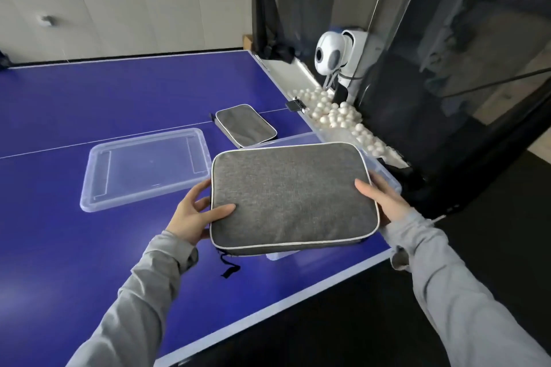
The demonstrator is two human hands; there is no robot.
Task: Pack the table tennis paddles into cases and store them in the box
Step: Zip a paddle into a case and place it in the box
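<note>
Two hands hold a grey paddle case [293,197] flat above a clear plastic box [384,171] at the right edge of the blue surface [89,98]. The left hand [193,211] grips its left side, thumb on top; the right hand [383,198] clasps its right side. A second case [246,125] lies beyond, touching the box. The box lid [146,167] rests near the surface's middle.

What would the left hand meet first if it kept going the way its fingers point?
The left hand points right, already gripping the grey case at its left edge, thumb on top. So the case itself comes first; beyond it, probably the right hand.
</note>
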